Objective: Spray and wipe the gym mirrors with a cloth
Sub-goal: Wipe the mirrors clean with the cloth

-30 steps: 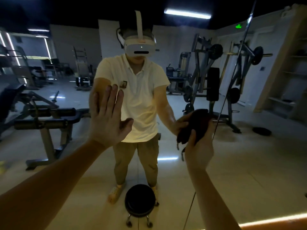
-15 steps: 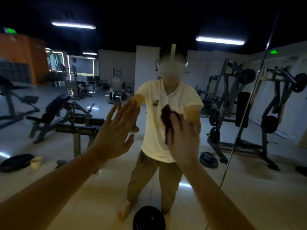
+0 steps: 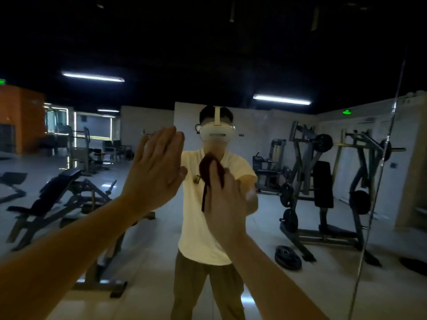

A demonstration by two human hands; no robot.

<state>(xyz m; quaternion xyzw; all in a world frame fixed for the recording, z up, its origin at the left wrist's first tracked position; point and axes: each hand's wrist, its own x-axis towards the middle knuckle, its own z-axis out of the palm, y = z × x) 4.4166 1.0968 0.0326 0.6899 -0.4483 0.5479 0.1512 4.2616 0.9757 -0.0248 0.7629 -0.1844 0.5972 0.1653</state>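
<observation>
The right hand [image 3: 223,204] holds a dark red cloth [image 3: 209,168] up to the mirror [image 3: 265,227]. Its grip is closed on the bunched fabric, which pokes out at 12 o'clock above the knuckles, with one tail hanging toward 6. The left hand [image 3: 157,172] lies at 9 o'clock of the cloth, just beside it, with its fingers straight and together, its palm toward the glass, and nothing in it. The wiping therefore falls to the right hand. Glass runs free toward 3 o'clock as far as the panel seam [image 3: 380,181], so a stroke that way looks unobstructed. No spray bottle shows.
</observation>
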